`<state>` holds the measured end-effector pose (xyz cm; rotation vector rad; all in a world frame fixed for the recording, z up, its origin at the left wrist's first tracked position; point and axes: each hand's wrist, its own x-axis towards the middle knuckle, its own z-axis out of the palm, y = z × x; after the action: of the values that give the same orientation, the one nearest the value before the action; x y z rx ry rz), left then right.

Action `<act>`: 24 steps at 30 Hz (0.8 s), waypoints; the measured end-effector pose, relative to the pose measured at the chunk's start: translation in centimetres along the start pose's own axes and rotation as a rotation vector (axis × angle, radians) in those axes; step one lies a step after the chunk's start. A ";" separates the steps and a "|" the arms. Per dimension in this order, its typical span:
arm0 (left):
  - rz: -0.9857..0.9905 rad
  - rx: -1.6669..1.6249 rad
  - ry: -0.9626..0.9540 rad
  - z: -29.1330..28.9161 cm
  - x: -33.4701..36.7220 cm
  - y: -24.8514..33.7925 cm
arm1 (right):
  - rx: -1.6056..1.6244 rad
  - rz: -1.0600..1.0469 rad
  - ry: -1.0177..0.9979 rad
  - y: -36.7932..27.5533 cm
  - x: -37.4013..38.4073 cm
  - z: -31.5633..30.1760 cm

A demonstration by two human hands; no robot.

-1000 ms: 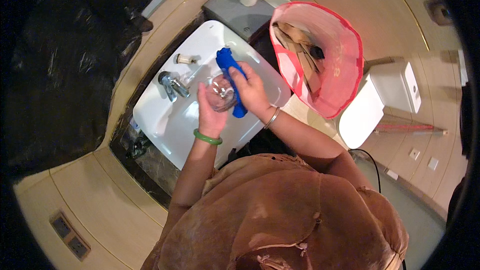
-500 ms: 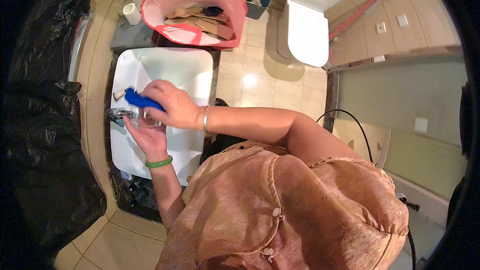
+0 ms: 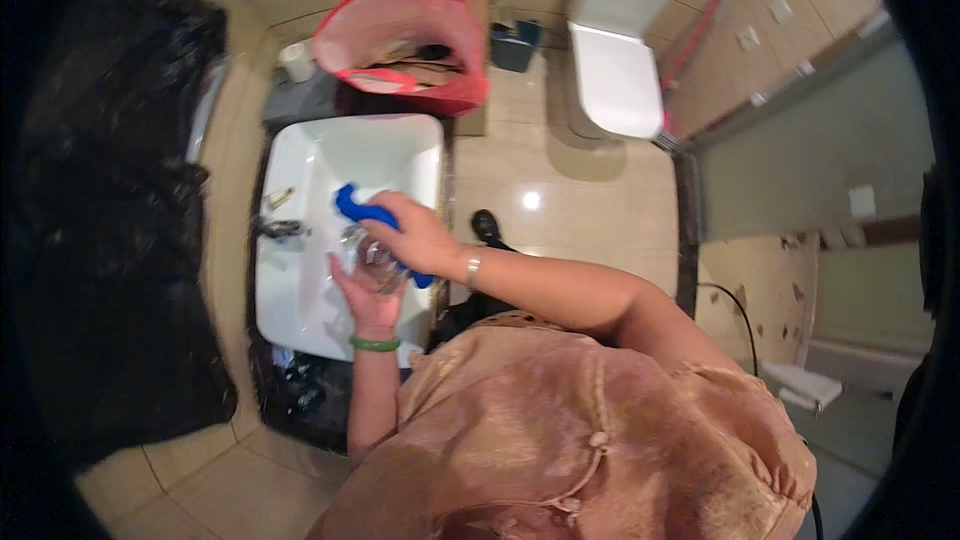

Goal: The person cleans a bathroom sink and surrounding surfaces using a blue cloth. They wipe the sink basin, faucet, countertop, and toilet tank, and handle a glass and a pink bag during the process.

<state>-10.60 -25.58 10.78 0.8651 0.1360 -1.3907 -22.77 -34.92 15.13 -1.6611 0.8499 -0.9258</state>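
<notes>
Top, left of centre: pink bag point(image 3: 400, 20). Top centre: dark bin point(image 3: 512, 56). Upper right: white toilet point(image 3: 615, 80), red pole point(image 3: 711, 13). Left: black sheet point(image 3: 120, 240).

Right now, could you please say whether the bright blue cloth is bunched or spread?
Bunched: the bright blue cloth forms a narrow, curving strip in the right hand.

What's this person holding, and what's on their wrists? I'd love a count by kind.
Glass vessels: 1, a clear glass vessel
Cloths: 1, a blue cloth
Bracelets: 2, a green bracelet and a silvery bracelet
Total: 4
</notes>
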 end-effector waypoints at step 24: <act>0.211 -0.186 -0.122 -5.1 -0.1 0.1 | -0.262 -0.400 -0.185 -2.2 -4.0 2.3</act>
<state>-8.52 -22.46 7.31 0.6199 0.0765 -1.2084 -22.34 -29.90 16.15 -2.1602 0.5373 -0.9362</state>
